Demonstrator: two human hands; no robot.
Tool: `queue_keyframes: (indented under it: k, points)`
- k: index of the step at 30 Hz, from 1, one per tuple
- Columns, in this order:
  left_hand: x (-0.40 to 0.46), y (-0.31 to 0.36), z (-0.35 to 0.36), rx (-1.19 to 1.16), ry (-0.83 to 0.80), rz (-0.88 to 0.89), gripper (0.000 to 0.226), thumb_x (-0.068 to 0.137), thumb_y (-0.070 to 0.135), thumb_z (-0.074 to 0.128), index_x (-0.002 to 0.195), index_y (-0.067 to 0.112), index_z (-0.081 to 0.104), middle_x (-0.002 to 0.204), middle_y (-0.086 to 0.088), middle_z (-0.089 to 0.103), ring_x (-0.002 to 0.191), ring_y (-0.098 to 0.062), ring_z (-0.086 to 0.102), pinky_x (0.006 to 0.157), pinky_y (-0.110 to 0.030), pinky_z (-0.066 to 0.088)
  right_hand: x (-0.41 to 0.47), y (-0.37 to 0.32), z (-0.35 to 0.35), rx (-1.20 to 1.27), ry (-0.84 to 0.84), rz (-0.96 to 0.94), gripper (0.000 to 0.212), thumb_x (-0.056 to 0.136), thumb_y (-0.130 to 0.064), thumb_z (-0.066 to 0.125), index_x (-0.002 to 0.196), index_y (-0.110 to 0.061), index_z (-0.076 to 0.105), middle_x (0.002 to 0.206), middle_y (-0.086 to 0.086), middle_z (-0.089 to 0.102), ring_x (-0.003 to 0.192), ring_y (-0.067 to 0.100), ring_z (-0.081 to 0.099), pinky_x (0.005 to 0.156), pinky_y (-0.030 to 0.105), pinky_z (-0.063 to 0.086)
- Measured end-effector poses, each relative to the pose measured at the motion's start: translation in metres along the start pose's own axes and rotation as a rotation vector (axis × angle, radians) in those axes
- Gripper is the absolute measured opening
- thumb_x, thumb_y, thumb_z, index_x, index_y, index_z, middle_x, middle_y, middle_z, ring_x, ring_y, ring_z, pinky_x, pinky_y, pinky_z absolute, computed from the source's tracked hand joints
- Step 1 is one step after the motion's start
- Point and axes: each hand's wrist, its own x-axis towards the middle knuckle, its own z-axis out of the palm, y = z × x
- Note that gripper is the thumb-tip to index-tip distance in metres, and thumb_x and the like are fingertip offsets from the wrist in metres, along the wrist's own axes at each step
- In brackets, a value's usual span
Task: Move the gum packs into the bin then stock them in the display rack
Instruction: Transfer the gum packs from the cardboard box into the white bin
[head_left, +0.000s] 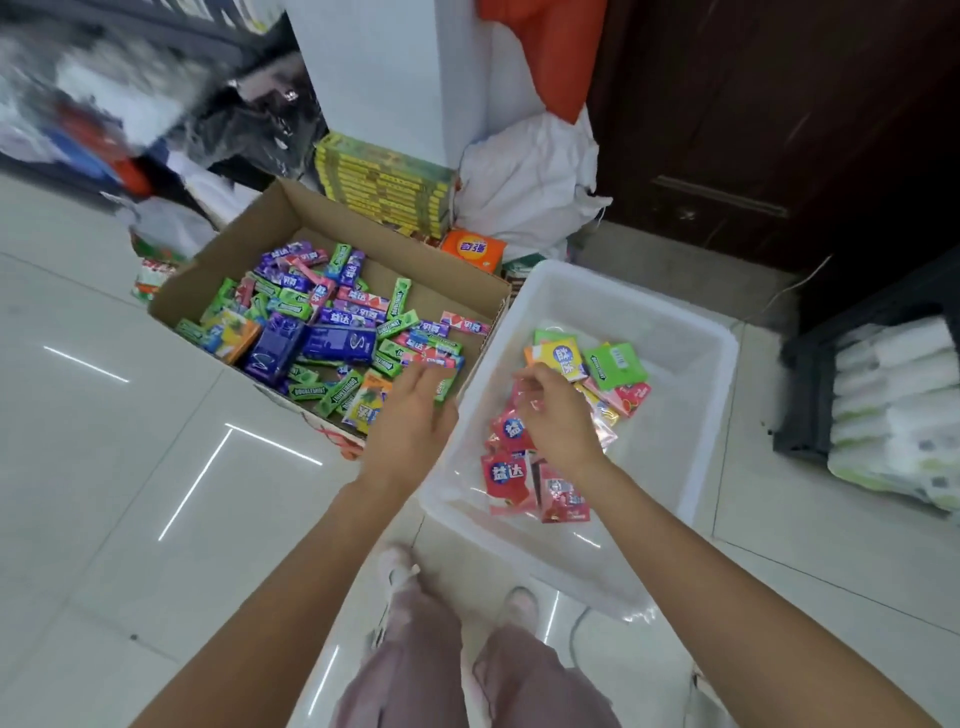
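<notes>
Glossy foil-wrapped gum packs (332, 322) fill my matt cardboard box (260, 228); beside it, a translucent smooth plastic bin (691, 364) on polished floor tiles (104, 467).

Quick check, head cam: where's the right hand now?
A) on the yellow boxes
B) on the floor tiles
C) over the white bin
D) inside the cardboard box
C: the right hand is over the white bin, above the red gum packs; the left hand is at the cardboard box.

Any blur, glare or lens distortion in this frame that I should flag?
Head view: upper-left corner smeared by motion blur; bright streak reflections on the glossy floor tiles; wide-angle bending stretches the forearms at the edges; gum packs in the cardboard box and white bin stay legible; both hands slightly soft.
</notes>
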Motion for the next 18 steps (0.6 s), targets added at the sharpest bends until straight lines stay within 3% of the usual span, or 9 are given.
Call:
queue_keyframes:
  k: [3,5,9,13,18]
  points:
    - [0.014,-0.034,-0.04,-0.009,0.087,-0.142,0.034,0.092,0.013,0.054,0.125,0.012,0.051,0.13,-0.007,0.046,0.112,-0.022,0.051,0.082,-0.031,0.045,0.021,-0.044,0.025,-0.009,-0.02,-0.084,0.031,0.09,-0.002,0.051,0.121,-0.007,0.056,0.113,0.008,0.059,0.101,0.015,0.056,0.089,0.022,0.043]
    - [0.026,-0.061,-0.066,0.016,0.098,-0.211,0.036,0.091,0.015,0.056,0.127,0.012,0.049,0.132,-0.008,0.044,0.116,-0.024,0.049,0.087,-0.035,0.047,0.038,-0.069,0.048,-0.045,-0.054,-0.118,0.032,0.091,-0.006,0.053,0.122,-0.009,0.055,0.116,0.005,0.059,0.103,0.015,0.056,0.091,0.024,0.044]
    - [0.058,-0.123,-0.109,0.127,0.046,-0.264,0.049,0.089,0.019,0.06,0.133,0.007,0.044,0.139,-0.013,0.04,0.126,-0.029,0.039,0.099,-0.041,0.04,0.075,-0.11,0.099,-0.124,-0.096,-0.136,0.044,0.092,-0.013,0.055,0.134,-0.016,0.045,0.133,0.004,0.051,0.121,0.017,0.049,0.099,0.029,0.04]
    - [0.097,-0.181,-0.134,0.21,-0.119,-0.274,0.07,0.087,0.028,0.064,0.145,0.011,0.03,0.152,-0.011,0.025,0.14,-0.028,0.023,0.111,-0.041,0.027,0.112,-0.132,0.152,-0.239,-0.145,-0.118,0.063,0.092,-0.02,0.057,0.146,-0.019,0.026,0.149,0.004,0.034,0.136,0.022,0.033,0.11,0.037,0.031]
    - [0.123,-0.224,-0.136,0.321,-0.38,-0.199,0.093,0.08,0.046,0.067,0.15,0.018,0.012,0.158,-0.006,0.008,0.145,-0.026,0.005,0.115,-0.045,0.017,0.142,-0.132,0.197,-0.439,-0.267,-0.056,0.091,0.086,-0.024,0.066,0.151,-0.023,0.002,0.157,0.003,0.016,0.143,0.023,0.018,0.115,0.035,0.022]
